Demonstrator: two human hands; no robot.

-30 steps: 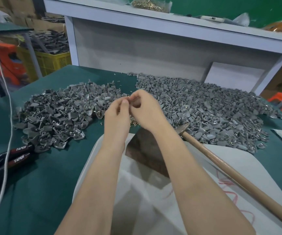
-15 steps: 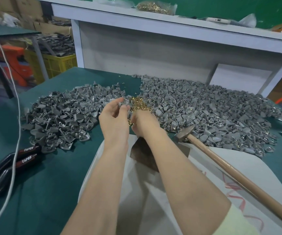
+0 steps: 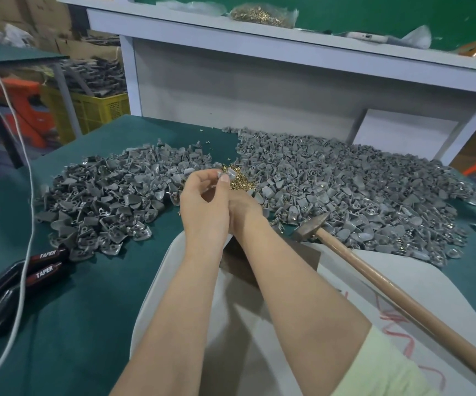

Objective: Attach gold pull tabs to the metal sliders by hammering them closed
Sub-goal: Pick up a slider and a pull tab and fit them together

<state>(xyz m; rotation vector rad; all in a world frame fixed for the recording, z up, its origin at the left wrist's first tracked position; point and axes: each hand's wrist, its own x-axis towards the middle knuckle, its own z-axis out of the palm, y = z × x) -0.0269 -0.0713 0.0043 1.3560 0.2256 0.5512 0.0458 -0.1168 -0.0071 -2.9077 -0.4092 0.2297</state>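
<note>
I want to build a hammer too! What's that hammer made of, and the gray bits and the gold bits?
Hammer handle: looks like wood, pale brown, smooth, matte. Hammer head: probably steel, dull brownish grey. Metal sliders: matte grey metal, perhaps cast. Gold pull tabs: shiny yellow metal, maybe brass or plating.

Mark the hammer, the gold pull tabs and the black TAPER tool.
hammer [image 3: 311, 230]: head view, on its metal head.
gold pull tabs [image 3: 242, 181]: head view, middle of the small pile just beyond the hands.
TAPER tool [image 3: 45, 272]: head view, on the nearer handle's label.
</note>
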